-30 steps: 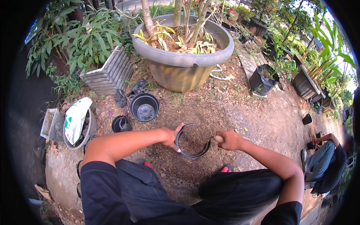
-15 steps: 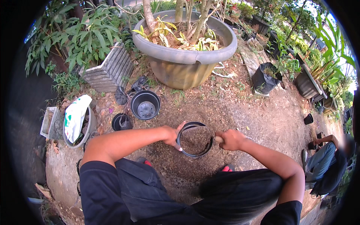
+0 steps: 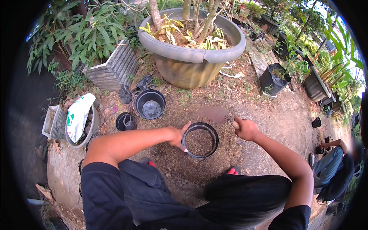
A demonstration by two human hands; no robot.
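Note:
A round black plastic pot [image 3: 216, 144] stands on the ground between my feet, with brown soil inside. My left hand [image 3: 177, 138] is closed on the pot's left rim, its thumb and fingers spread along the edge. In my right hand [image 3: 246, 129] is the handle of a garden trowel [image 3: 215, 114]. The trowel's brown blade points left, just beyond the pot's far rim and apart from it. Whether the blade touches the ground I cannot tell.
Two black pots, a larger one [image 3: 150, 104] and a smaller one [image 3: 125, 121], stand to the left. Beyond is a huge grey planter [image 3: 191, 71]. A white bag [image 3: 78, 117] rests in a tub at the left. Another person [image 3: 337, 168] sits at the far right.
The trowel has come out of the pot and over its far rim. My right hand has moved right and slightly away from me. My left hand stays on the pot.

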